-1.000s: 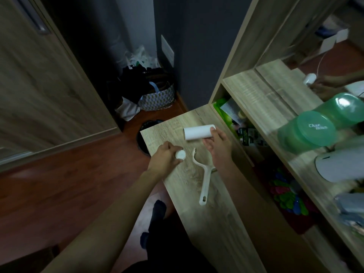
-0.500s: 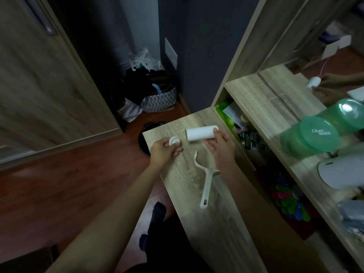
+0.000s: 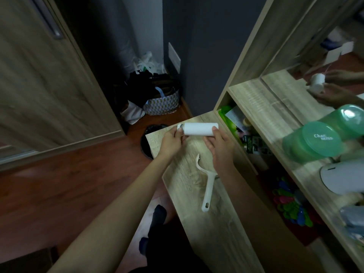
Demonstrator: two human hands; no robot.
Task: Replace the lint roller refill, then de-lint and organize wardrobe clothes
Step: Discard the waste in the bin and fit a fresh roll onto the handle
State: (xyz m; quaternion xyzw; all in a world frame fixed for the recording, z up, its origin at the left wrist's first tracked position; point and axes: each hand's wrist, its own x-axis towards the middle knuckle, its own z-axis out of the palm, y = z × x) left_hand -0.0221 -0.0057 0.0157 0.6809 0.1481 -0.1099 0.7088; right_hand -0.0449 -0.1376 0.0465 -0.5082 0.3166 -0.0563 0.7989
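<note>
A white lint roll refill (image 3: pixel 199 129) is held sideways above the far end of the wooden tabletop (image 3: pixel 212 229). My right hand (image 3: pixel 220 148) grips its right end. My left hand (image 3: pixel 171 141) pinches a small white end cap (image 3: pixel 180 127) right at the roll's left end. The empty white roller handle (image 3: pixel 207 184) lies on the tabletop between my forearms, its fork end pointing away from me.
A shelf unit with a mirror (image 3: pixel 325 62) stands on the right, holding green lidded tubs (image 3: pixel 313 141) and a white device (image 3: pixel 342 178). A black bin (image 3: pixel 146 140) sits on the floor beyond the table end, a patterned basket (image 3: pixel 161 104) of bags behind it, wardrobe door left.
My left hand lifted the small cap off the tabletop and brought it to the roll's left end. My right hand raised the roll clear of the table.
</note>
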